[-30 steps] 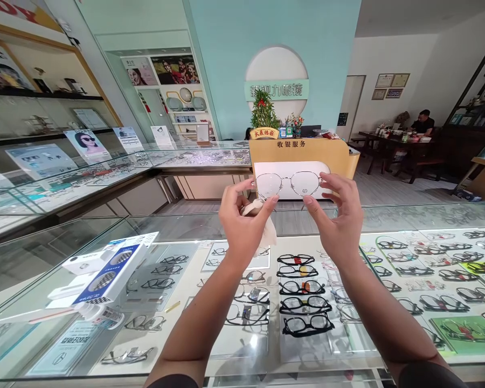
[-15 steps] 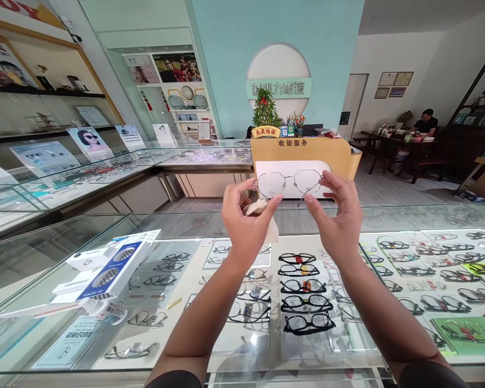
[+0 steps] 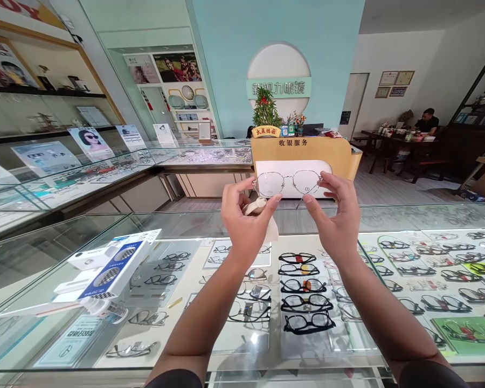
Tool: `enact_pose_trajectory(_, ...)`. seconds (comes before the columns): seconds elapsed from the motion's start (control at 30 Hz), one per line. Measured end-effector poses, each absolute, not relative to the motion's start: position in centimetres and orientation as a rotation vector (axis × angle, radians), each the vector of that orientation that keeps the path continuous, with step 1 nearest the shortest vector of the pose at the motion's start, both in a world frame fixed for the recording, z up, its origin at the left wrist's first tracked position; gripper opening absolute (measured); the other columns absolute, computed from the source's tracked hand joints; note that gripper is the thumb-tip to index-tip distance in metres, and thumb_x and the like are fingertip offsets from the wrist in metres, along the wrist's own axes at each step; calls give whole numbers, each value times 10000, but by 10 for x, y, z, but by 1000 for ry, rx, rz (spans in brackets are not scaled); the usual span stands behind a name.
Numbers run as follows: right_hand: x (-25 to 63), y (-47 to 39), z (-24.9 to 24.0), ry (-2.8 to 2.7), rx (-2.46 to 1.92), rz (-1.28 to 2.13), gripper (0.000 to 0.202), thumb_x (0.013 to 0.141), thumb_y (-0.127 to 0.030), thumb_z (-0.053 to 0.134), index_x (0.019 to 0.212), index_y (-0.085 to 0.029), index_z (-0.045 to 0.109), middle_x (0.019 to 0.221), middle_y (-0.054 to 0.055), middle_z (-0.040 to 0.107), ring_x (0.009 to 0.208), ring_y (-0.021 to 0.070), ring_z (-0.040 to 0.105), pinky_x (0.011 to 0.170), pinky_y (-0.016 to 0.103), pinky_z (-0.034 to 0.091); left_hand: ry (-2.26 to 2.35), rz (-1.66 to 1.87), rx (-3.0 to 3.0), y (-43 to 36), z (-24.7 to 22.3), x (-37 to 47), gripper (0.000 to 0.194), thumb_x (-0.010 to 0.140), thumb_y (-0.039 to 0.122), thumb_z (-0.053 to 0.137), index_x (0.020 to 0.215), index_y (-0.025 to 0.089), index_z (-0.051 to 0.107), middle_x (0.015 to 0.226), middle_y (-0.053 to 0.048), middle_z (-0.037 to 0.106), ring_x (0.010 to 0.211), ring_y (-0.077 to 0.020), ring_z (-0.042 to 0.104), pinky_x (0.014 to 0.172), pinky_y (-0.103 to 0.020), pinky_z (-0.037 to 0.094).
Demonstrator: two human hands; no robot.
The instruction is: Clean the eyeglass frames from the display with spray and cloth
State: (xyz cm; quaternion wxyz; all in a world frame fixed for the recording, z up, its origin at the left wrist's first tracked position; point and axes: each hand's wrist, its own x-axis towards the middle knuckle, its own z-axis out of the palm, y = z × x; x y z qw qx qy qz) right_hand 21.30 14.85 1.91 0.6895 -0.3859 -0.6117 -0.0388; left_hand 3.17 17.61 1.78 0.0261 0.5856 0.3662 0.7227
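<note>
Optical shop, glass-topped bench (image 3: 275,328). Thin-rimmed eyeglasses (image 3: 288,177) up above it, pinched at opposite ends by left hand (image 3: 246,222), also holding cloth (image 3: 272,231), and right hand (image 3: 341,216). Grip rims lightly, thumbs off lenses.

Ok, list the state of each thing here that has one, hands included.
Left hand: closed on one side of the glasses
Right hand: pinching the other side
Held glasses: raised, front spread between both hands; temples mostly hidden
Cloth: bunched in the left hand, part hanging down
Black-framed glasses: laid out in a column
Blue-and-white box: set down, unheld
White bottle: unheld, beside the box
</note>
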Motion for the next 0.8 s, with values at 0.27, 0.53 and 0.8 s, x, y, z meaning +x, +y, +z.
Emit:
enact_pose_trajectory(0.27,212,148,19,-1370,-859,-94,416,957,-360,760,1354,-307,646,1278,93,686,1153,265,702,948,495,597,1121,2236,1807,176,18,31,507,783,470,926,1192,251,721,1123,-36,649,670,-82,470,580,-238,429)
enact_pose_trajectory(0.53,212,149,18,-1374,-853,-92,422,955,-346,763,1359,-307,644,1280,89,683,1157,262,701,953,487,592,1129,2240,1805,177,18,31,513,795,465,920,1211,249,712,1116,-33,640,659,-79,451,570,-240,416)
enact_pose_trajectory(0.8,211,148,17,-1381,-861,-110,422,962,-353,749,1368,-321,637,1272,81,681,1154,263,697,956,497,593,1135,2232,1805,177,17,30,516,798,477,915,1213,250,708,1113,-38,636,678,-87,480,578,-242,425)
